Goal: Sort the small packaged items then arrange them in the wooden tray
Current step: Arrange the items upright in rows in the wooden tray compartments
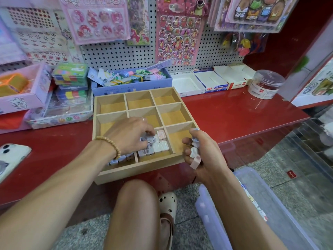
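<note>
Head view, the only one. The wooden tray (pixel 137 170) sits on the red counter (pixel 234 112), nine compartments, its near edge hanging slightly over the counter lip. Most cells show bare bottoms. The near middle cell holds rows of small packaged items (pixel 158 147) standing tight together; more of them (pixel 119 158) line the near left cell under your wrist.

Your left hand (pixel 133 136) reaches into the near middle cell, fingers curled down onto one of the little packs at the back of the rows. It looks like a pinch, though the fingertips are partly hidden, so whether it is gripped or only nudged is uncertain.

Your right hand (pixel 201 152) hovers just beside the tray's near right corner, fingers curled round a small bunch of the same packs (pixel 193 156), one pink piece sticking out below.

Handling, as judgement: these look light, stiff little blocks in glossy wrap, likely slippery and quick to topple their neighbours. Take each by its two short sides, thumb and forefinger, and lower it straight down against the row. Feed one at a time from the right hand's stock.

A clear plastic bin (pixel 270 204) with more small packs stands on the floor by your right forearm. A phone (pixel 12 156) lies on the counter at far left.
</note>
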{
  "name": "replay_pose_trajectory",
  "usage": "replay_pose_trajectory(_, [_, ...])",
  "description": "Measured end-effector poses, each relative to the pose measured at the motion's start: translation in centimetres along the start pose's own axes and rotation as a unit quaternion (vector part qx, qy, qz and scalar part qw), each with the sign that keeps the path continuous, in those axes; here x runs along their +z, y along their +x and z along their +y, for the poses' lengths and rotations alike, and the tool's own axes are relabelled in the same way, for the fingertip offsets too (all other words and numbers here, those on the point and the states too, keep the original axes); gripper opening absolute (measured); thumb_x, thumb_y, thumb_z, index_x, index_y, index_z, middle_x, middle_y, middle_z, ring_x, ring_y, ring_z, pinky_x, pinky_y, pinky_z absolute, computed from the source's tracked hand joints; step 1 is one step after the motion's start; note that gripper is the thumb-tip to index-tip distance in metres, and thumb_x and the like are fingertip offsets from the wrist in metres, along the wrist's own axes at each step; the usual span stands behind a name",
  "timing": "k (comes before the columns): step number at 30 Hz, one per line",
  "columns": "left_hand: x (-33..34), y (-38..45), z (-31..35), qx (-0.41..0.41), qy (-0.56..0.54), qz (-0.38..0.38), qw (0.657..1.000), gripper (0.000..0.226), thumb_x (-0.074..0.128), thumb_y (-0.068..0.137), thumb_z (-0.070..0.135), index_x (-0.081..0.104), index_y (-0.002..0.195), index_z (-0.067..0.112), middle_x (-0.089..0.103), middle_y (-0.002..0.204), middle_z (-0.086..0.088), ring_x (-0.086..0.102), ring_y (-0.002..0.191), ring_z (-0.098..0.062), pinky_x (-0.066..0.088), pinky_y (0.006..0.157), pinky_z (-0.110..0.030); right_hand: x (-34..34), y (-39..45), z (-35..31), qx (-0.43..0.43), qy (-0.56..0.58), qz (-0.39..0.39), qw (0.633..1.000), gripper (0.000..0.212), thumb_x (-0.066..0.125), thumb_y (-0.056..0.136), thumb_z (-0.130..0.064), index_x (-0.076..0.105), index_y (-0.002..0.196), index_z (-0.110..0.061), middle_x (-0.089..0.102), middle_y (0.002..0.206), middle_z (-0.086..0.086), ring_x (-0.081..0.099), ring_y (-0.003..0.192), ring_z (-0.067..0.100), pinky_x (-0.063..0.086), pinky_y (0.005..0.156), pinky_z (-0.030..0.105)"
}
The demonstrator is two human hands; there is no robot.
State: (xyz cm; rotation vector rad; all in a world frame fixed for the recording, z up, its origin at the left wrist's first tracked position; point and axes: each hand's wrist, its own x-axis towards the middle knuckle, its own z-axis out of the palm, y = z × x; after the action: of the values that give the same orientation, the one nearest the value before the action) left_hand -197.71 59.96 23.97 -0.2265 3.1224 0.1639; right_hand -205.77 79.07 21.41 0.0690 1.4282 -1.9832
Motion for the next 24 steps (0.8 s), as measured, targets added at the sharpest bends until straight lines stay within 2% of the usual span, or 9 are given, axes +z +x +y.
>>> replay_pose_trajectory(3, [0.6,0.9,0.2,0.009,0.006,-0.015,1.000,0.029,0.062,0.089,0.025,0.065,0.117,0.034,0.052,0.110,0.011,0.047,0.085,-0.009,0.035,0.065,-0.025,-0.2,0.1,0.0,-0.002,0.001,0.004,1.000,0.005,0.057,0.098,-0.020,0.057,0.102,-0.016,0.058,0.074,0.003,0.042,0.050,0.013,0.030,0.044,0.023])
replay_pose_trajectory(5, [1.0,1.1,0.2,0.002,0.004,-0.012,1.000,0.030,0.061,0.090,0.023,0.064,0.118,0.035,0.050,0.113,0.010,0.049,0.086,-0.009,0.036,0.063,-0.026,-0.2,0.2,0.0,-0.003,0.002,0.007,1.000,0.006,0.057,0.098,-0.019,0.057,0.103,-0.016,0.059,0.073,0.003,0.042,0.050,0.013,0.030,0.043,0.023])
replay_pose_trajectory(7, [1.3,1.0,-0.1,-0.007,-0.001,0.007,1.000,0.032,0.062,0.090,0.026,0.062,0.121,0.035,0.048,0.111,0.010,0.052,0.092,-0.011,0.044,0.068,-0.029,-0.2,0.2,0.0,-0.005,0.002,0.008,1.000,0.006,0.057,0.098,-0.020,0.057,0.102,-0.015,0.058,0.074,0.004,0.042,0.050,0.013,0.030,0.043,0.023])
replay_pose_trajectory(10, [1.3,0.4,-0.4,-0.049,-0.017,0.041,0.998,0.029,0.063,0.086,0.043,0.066,0.112,0.031,0.048,0.105,0.009,0.054,0.094,-0.015,0.048,0.072,-0.032,-0.2,0.4,-0.1,-0.009,0.004,0.007,1.000,0.003,0.057,0.097,-0.019,0.056,0.098,-0.017,0.058,0.075,0.004,0.042,0.049,0.013,0.030,0.043,0.022])
replay_pose_trajectory(14, [2.0,0.4,0.0,-0.075,0.014,0.044,0.996,0.042,0.061,0.082,0.062,0.071,0.104,0.028,0.054,0.099,0.007,0.050,0.084,-0.012,0.040,0.065,-0.028,-0.1,0.5,0.0,-0.011,0.004,0.008,1.000,0.003,0.057,0.097,-0.019,0.057,0.098,-0.016,0.057,0.075,0.004,0.042,0.049,0.013,0.031,0.043,0.023])
replay_pose_trajectory(16, [2.4,0.5,0.2,-0.066,0.017,0.051,0.996,0.041,0.061,0.084,0.060,0.072,0.105,0.027,0.055,0.097,0.007,0.047,0.083,-0.010,0.039,0.064,-0.027,-0.2,0.4,0.0,-0.009,-0.001,0.008,1.000,0.004,0.057,0.097,-0.019,0.057,0.099,-0.016,0.058,0.075,0.004,0.043,0.049,0.013,0.031,0.043,0.023])
replay_pose_trajectory(20, [2.7,0.8,0.2,-0.050,-0.007,0.060,0.997,0.027,0.062,0.090,0.043,0.072,0.110,0.028,0.053,0.094,0.008,0.052,0.089,-0.012,0.048,0.069,-0.031,-0.5,0.4,-0.2,-0.005,-0.003,0.014,1.000,0.004,0.058,0.097,-0.020,0.058,0.099,-0.017,0.059,0.076,0.004,0.044,0.050,0.012,0.032,0.044,0.022])
replay_pose_trajectory(24, [3.1,1.1,0.1,-0.044,-0.035,0.063,0.996,0.027,0.063,0.091,0.036,0.068,0.117,0.031,0.051,0.094,0.009,0.050,0.088,-0.011,0.046,0.070,-0.029,-0.5,0.5,-0.3,-0.004,0.007,0.012,1.000,0.004,0.057,0.098,-0.020,0.057,0.098,-0.016,0.059,0.075,0.004,0.044,0.048,0.012,0.032,0.043,0.022])
